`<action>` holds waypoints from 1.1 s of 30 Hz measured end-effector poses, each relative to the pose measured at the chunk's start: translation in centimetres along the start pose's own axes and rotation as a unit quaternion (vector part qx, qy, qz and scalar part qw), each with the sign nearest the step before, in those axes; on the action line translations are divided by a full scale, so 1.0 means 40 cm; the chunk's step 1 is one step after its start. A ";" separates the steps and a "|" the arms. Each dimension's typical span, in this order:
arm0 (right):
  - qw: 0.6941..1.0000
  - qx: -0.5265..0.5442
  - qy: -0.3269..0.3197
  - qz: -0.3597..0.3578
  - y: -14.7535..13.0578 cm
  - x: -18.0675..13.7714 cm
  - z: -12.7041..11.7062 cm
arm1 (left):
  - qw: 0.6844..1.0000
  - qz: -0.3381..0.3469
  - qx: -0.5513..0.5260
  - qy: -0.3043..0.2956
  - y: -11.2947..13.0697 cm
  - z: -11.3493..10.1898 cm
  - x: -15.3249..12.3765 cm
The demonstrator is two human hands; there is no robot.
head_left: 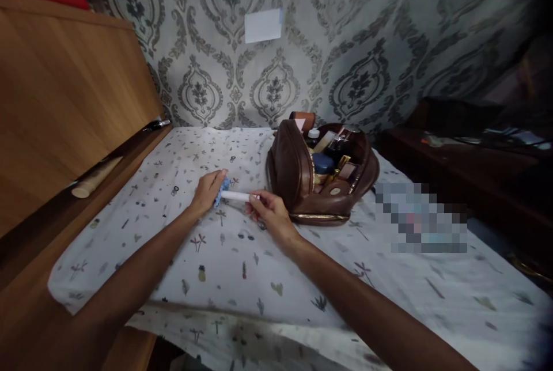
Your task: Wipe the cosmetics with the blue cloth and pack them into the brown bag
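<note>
Between my hands, above the patterned cloth, lies a slim white tube (237,195), roughly level. My right hand (270,212) pinches its right end between thumb and fingers. My left hand (209,191) is closed on a crumpled blue cloth (222,191), which meets the tube's left end. Just right of my right hand stands a brown toiletry bag (294,169), unzipped. Inside it are a round blue container (322,162), a white-capped bottle (313,138) and several other small items, partly hidden by the bag's walls.
White patterned cloth (164,256) covers the surface. A wooden cabinet (78,89) borders it at left, with a beige cylinder (95,180) on its ledge. A pixelated patch hides something right of the bag. Patterned wallpaper (199,42) stands behind; dark furniture (470,169) is at right.
</note>
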State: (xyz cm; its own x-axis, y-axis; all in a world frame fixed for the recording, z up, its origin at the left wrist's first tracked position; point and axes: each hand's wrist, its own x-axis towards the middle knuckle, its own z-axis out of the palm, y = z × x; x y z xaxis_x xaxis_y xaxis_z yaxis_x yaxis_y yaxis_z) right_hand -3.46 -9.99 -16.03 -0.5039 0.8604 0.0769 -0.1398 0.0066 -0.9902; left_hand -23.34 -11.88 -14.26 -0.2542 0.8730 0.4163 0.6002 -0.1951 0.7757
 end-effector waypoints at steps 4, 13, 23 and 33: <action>0.998 -0.041 -0.034 0.012 -0.001 -0.007 0.003 | 0.997 -0.032 -0.066 0.015 0.003 0.001 0.003; 0.989 -0.095 -0.109 0.004 -0.008 -0.020 0.008 | 0.976 -0.090 -0.189 0.059 0.018 0.024 -0.021; 0.987 -0.008 -0.145 0.070 -0.038 -0.031 0.014 | 0.988 -0.021 -0.141 -0.061 0.075 0.031 -0.053; 0.979 0.031 -0.177 0.099 -0.049 -0.038 0.016 | 0.984 -0.064 -0.162 -0.046 0.055 0.026 -0.038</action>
State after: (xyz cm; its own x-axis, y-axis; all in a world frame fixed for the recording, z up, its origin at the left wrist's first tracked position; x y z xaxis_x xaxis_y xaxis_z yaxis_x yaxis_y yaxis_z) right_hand -2.96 -11.63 -14.13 -0.7889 0.6107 -0.0681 -0.0567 -0.1827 -0.9815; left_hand -20.83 -13.17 -13.68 -0.2332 0.9335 0.2725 0.2901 -0.2007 0.9357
